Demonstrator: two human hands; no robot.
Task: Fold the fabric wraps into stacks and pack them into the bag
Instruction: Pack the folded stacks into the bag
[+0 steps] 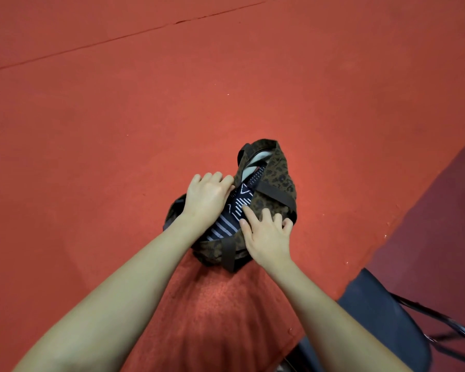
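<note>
A brown leopard-print bag (275, 178) with dark brown straps stands on the red carpet, its mouth open upward. Inside lies a dark navy wrap with white stripes (235, 210), and a pale fabric (258, 158) shows at the far end. My left hand (207, 196) has its fingers curled over the bag's left rim, gripping it. My right hand (266, 232) rests on the bag's right side; its index finger lies straight on the striped wrap and its other fingers bend over the rim.
Red carpet (118, 130) covers the surface all around the bag. A dark chair with a metal frame (387, 318) stands at the lower right, beside a darker maroon strip of floor (440, 210).
</note>
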